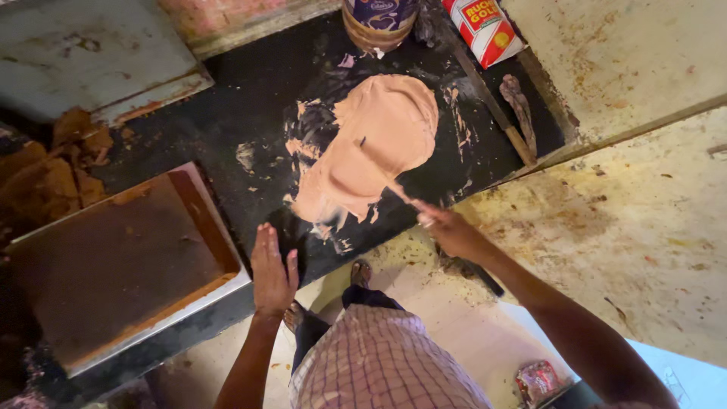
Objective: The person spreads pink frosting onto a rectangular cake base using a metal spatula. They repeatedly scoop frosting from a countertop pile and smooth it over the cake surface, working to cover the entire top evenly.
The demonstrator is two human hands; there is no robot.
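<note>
Bench (pixel 227 113) surface, a dark slab running from the upper centre to the lower middle of the frame, carries the work. A brown-stained flat tray (pixel 113 265) lies at the lower left, its corner just beside the slab's edge. On the slab, at the centre of the frame, a pinkish-tan paste (pixel 379 144) is spread in a wide, smooth patch with ragged smears around its lower and left margins. A round container (pixel 379 19) stands at the top centre and a red-and-white packet (pixel 485 30) just to its right; a used stick-like tool (pixel 522 113) lies at the upper right of the slab.

The left hand (pixel 273 273) is laid flat and open on the near edge of the slab, gripping nothing. The right hand (pixel 450 227) has its grip closed on the handle of a thin blade (pixel 382 170), whose tip rests in the paste.

For a good result, the blade is best kept at a low angle and drawn in long strokes, so that the stray smears at the margins are gathered back into the main patch. The bracing hand is best kept clear of the wet paste.
</note>
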